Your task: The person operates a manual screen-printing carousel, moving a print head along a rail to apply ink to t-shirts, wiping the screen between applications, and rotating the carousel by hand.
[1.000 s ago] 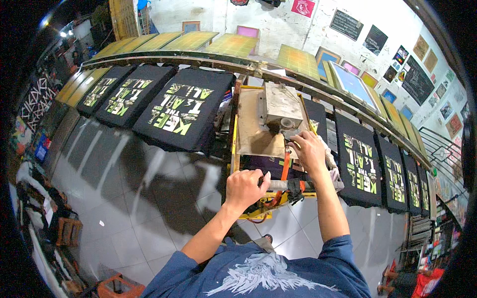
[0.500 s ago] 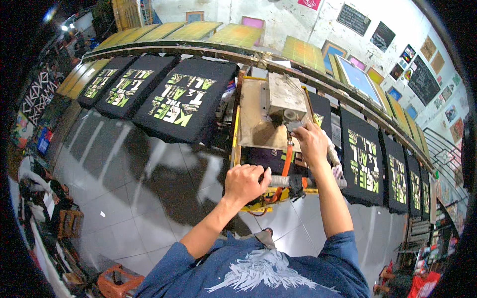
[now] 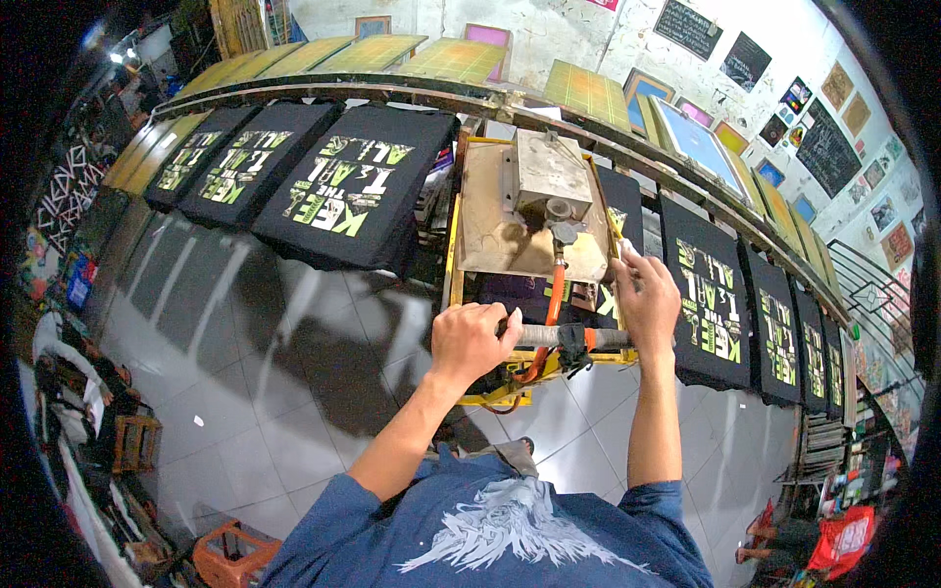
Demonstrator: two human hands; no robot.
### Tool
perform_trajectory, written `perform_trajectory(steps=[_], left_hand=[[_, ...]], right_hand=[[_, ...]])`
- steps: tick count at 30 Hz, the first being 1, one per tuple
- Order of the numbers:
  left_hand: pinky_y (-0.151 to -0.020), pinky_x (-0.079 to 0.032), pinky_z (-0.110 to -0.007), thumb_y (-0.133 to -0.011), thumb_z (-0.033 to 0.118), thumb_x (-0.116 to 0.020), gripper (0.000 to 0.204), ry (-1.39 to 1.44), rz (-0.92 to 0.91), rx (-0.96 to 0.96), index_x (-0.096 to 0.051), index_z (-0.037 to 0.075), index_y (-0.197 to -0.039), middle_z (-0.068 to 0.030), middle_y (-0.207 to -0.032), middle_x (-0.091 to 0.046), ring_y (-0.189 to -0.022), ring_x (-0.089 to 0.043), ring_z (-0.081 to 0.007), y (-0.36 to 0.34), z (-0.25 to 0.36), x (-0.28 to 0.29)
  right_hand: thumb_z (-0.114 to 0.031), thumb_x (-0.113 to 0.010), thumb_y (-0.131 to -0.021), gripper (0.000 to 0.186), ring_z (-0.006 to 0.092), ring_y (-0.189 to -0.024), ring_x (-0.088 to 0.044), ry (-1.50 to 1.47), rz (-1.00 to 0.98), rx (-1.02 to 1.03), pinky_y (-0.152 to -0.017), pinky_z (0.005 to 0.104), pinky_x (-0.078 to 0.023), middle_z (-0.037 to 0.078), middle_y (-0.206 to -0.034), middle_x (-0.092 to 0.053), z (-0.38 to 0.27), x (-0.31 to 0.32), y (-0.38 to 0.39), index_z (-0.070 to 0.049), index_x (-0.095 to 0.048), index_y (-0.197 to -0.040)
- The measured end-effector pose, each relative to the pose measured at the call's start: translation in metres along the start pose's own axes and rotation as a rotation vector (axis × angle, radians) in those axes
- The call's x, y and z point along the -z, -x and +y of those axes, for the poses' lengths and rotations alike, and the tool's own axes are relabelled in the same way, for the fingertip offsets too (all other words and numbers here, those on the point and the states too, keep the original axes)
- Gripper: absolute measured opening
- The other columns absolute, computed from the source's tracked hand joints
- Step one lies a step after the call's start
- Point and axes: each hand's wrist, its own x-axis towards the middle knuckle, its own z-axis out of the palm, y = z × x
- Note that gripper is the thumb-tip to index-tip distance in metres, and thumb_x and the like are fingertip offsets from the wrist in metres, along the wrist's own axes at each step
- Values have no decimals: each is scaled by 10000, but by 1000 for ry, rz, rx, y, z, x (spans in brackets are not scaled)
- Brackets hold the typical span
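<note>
My left hand [image 3: 472, 338] is wrapped around the left end of a grey taped handle bar [image 3: 539, 335]. The bar runs across the near side of a yellow-framed unit [image 3: 454, 245], which carries a stained plate [image 3: 485, 230] and a metal box [image 3: 555, 174]. An orange hose [image 3: 556, 299] climbs from the bar to a round grey fitting [image 3: 564, 232] in front of the box. At the unit's right side, my right hand [image 3: 649, 299] is closed, its fingertips pinched by a small whitish piece [image 3: 625, 245] that they partly hide. Dark printed fabric [image 3: 520, 294] shows beneath the plate.
Black printed shirts [image 3: 333, 191] on boards line the left, and more black shirts [image 3: 708, 304] line the right. A rail [image 3: 392, 95] runs behind them, with yellowish screens [image 3: 456, 59] beyond. An orange plastic stool [image 3: 230, 554] stands on the tiled floor [image 3: 230, 412] at lower left.
My right hand has left the grey fitting and moved right and nearer, to the unit's right side. My left hand keeps its hold on the handle bar. The view has shifted slightly.
</note>
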Motion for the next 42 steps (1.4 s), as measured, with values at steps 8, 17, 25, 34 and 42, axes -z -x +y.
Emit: perform_trajectory(steps=[8, 17, 25, 34, 42], left_hand=[[-561, -525, -462, -901, 332, -729, 300, 28, -30, 36, -688, 118, -695, -117, -630, -662, -594, -674, -328, -2, 1, 3], [-594, -512, -406, -907, 277, -728, 283, 43, 24, -68, -676, 117, -680, -69, -642, -676, -599, -673, -272, 4, -6, -1], [-606, -530, -410, -913, 277, -717, 302, 48, 52, -84, -621, 122, -673, -76, -626, -651, -594, -665, -268, 3, -6, 3], [-573, -524, -413, -909, 279, -726, 327, 78, 69, -93, -610, 115, -652, -81, -612, -644, -580, -658, -271, 3, -7, -2], [-570, -531, -423, -920, 302, -720, 326, 108, 57, -64, -629, 115, -669, -84, -627, -663, -586, -673, -281, 4, -6, 1]], right_hand=[[-355, -566, -1084, 432, 222, -647, -662, -316, -34, -399, -648, 372, -500, 147, -728, -704, 87, 1, 32, 12, -758, -961], [-365, -628, -1050, 373, 148, -568, -623, -189, 14, -377, -579, 320, -469, 86, -664, -704, 81, -2, 37, -38, -784, -962], [-351, -524, -1087, 465, 188, -635, -670, -253, 85, -317, -613, 335, -489, 158, -761, -747, 98, -10, 74, 5, -798, -968], [-308, -487, -1104, 485, 187, -610, -646, -266, 262, -243, -602, 344, -486, 123, -698, -704, 102, -21, 79, 23, -751, -867], [-216, -510, -1065, 384, 226, -591, -669, -204, 252, -218, -584, 364, -492, 142, -682, -689, 91, -16, 78, -7, -720, -820]])
